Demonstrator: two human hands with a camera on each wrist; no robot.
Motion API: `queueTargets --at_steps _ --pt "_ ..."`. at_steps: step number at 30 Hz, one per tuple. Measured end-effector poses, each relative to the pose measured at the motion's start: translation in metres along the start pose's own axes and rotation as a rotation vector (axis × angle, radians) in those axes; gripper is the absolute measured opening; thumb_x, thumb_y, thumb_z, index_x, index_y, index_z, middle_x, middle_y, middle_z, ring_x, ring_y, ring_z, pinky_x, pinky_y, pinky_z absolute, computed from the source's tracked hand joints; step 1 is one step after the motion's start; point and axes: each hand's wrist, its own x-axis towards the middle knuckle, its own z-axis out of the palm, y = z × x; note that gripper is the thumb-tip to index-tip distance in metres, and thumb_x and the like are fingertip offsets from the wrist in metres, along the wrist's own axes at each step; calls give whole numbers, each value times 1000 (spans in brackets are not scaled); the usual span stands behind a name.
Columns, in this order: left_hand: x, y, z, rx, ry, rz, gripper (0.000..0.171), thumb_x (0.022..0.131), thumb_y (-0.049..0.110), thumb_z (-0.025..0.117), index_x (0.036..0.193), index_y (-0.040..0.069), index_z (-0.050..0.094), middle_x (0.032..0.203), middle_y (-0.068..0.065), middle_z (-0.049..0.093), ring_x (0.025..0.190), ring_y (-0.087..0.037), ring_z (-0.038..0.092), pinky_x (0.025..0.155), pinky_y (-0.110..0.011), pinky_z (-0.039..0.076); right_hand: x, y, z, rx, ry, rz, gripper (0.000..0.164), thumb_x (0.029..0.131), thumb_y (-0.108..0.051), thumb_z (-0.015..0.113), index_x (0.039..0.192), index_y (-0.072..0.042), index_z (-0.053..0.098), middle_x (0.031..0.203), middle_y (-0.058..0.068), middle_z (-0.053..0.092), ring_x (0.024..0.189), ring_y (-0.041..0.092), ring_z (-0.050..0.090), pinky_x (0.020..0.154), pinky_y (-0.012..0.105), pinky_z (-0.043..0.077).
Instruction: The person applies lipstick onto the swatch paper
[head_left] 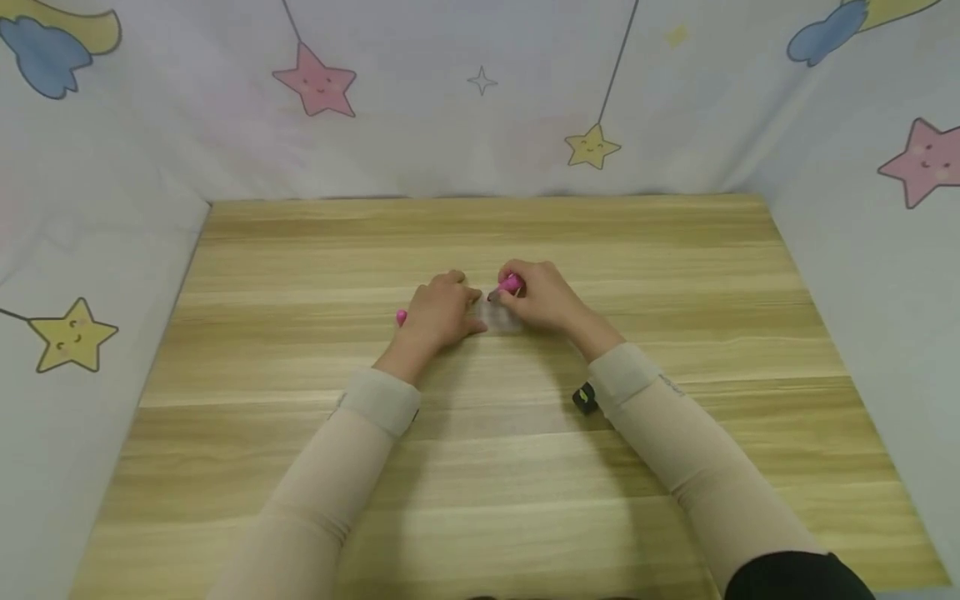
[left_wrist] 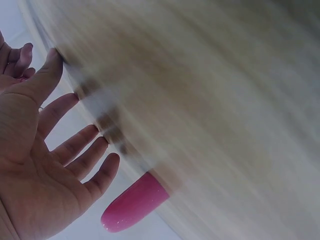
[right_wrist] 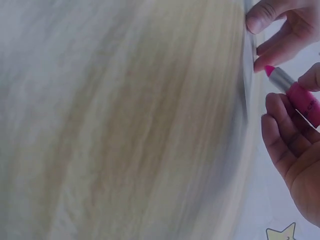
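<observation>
My right hand [head_left: 546, 297] pinches a pink lipstick [right_wrist: 302, 101] between thumb and fingers. In the right wrist view its silver collar and bright pink tip show, with the tip angled towards my left fingers. My left hand [head_left: 438, 312] has its fingers spread, and the fingertips touch down at a small whitish, see-through sheet [head_left: 501, 317] lying flat on the table between both hands. A glossy pink cap [left_wrist: 135, 202] stands upright beside the left little finger. In the head view, most of that cap is hidden behind the left hand.
The wood-grain table [head_left: 480, 500] is enclosed by a pale curtain [head_left: 420, 142] printed with stars, at the back and both sides. A small black object [head_left: 584, 398] with a yellow-green mark shows by the right wrist, partly covered by the sleeve.
</observation>
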Motion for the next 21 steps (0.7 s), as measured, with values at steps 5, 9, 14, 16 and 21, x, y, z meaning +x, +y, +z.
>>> queueTargets --at_steps 5,9,14,16,21 --pt "1 -1 2 13 6 9 60 88 50 76 136 16 67 145 -17 50 130 -39 51 100 -56 48 4 -3 1 -70 -35 -64 23 93 -15 65 112 -4 72 91 5 69 76 17 55 73 32 47" --pt "2 -3 2 16 13 21 59 88 50 77 135 16 68 142 -16 52 127 -38 53 98 -55 50 7 -5 3 -95 -49 -83 22 93 -14 66 111 -2 72 93 7 69 78 19 55 74 34 47" --pt "2 -3 2 17 12 21 59 87 50 77 135 17 68 140 -15 53 125 -37 54 96 -54 51 9 -7 5 -132 -76 -102 23 95 -13 65 114 -1 71 103 10 72 86 22 62 83 37 52" --pt "3 -3 2 15 10 21 60 87 50 78 135 17 67 141 -16 52 126 -38 53 97 -54 51 9 -7 5 -151 -88 -106 24 95 -13 65 114 -1 71 104 11 72 89 23 63 85 38 52" --pt "2 -2 2 17 5 24 60 87 49 78 136 17 67 139 -16 53 125 -38 53 97 -53 50 10 -9 5 -183 -129 -129 21 95 -12 65 112 0 72 98 10 70 85 23 59 81 38 50"
